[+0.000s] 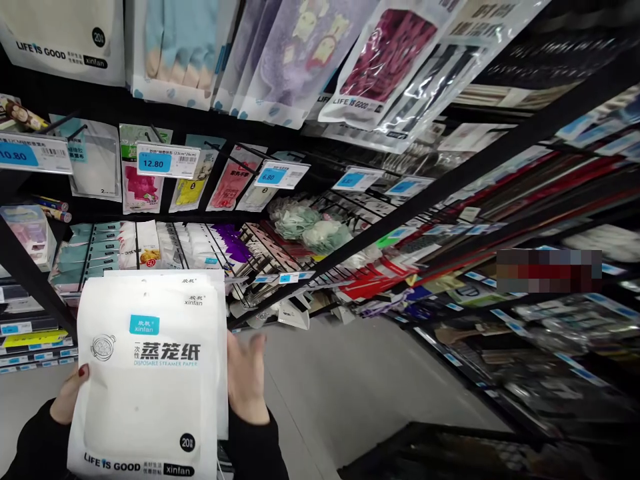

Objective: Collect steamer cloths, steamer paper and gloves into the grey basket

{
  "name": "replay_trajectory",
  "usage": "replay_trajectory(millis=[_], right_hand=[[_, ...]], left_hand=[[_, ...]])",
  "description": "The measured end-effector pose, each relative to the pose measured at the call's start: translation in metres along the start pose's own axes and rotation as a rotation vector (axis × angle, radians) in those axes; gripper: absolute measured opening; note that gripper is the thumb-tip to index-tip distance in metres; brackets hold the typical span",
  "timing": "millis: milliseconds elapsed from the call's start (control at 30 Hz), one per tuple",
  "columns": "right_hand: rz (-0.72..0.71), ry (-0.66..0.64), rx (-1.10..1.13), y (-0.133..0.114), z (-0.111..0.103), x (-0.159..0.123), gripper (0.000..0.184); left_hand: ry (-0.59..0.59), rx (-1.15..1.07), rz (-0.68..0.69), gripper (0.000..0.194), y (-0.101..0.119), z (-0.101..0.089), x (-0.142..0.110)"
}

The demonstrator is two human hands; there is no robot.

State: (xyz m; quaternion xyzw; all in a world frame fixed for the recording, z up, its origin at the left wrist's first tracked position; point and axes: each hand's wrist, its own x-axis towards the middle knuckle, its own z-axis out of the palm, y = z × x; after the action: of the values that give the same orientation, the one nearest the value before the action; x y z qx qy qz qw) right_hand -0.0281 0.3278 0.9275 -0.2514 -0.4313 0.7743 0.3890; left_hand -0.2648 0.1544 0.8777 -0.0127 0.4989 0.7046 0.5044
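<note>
White flat packs of disposable steamer paper [145,400], several in a stack, stand upright before me at the lower left. The front one carries a blue label and a small bowl drawing. My left hand [69,395] grips the stack's left edge, its thumb on the front and the other fingers hidden behind. By the right edge is my right hand [249,380], blurred, with its thumb stretched up and apart. Its other fingers are partly covered by the packs, and whether they touch them is hard to tell.
Hanging bags of gloves [180,53] fill the rack above. Below them, price tags [167,160] stick out on hooks. Rows of packets and bath puffs [325,233] hang lower. Grey floor [330,387] runs between this rack and more shelving [550,333] at right.
</note>
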Motion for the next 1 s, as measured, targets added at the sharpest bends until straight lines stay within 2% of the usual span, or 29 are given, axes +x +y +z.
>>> replay_trajectory(millis=[33,200,267,333,400,467,567,700,833,1000], right_hand=[[0.023,0.000,0.018,0.002,0.003,-0.004,0.070],[0.151,0.018,0.034,0.006,0.019,-0.023,0.050],[0.144,0.030,-0.032,0.002,0.021,-0.024,0.047],[0.113,0.099,-0.181,-0.003,0.022,-0.023,0.047],[0.091,0.199,-0.325,-0.009,0.020,-0.021,0.048],[0.095,0.279,-0.377,-0.011,0.016,-0.021,0.047],[0.104,0.318,-0.371,-0.009,0.010,-0.021,0.041],[-0.001,0.370,-0.522,0.002,0.001,-0.019,0.043],[-0.069,0.471,-0.650,0.003,-0.016,-0.017,0.046],[-0.218,0.710,-0.683,-0.016,-0.071,-0.007,0.052]], left_hand=[[0.003,0.011,-0.007,0.048,0.001,0.002,0.000],[-0.008,0.097,-0.008,0.070,0.009,0.019,-0.002],[0.010,0.128,-0.007,0.080,0.012,0.022,-0.003],[0.022,0.150,-0.010,0.086,0.013,0.023,-0.004],[0.023,0.159,-0.015,0.086,0.015,0.021,-0.004],[0.020,0.159,-0.022,0.081,0.015,0.020,-0.004],[0.023,0.135,-0.039,0.076,0.016,0.020,-0.002],[0.036,0.088,-0.053,0.077,0.015,0.026,-0.002],[0.032,0.071,-0.034,0.074,0.015,0.031,-0.003],[0.043,0.050,-0.047,0.078,0.018,0.029,-0.003]])
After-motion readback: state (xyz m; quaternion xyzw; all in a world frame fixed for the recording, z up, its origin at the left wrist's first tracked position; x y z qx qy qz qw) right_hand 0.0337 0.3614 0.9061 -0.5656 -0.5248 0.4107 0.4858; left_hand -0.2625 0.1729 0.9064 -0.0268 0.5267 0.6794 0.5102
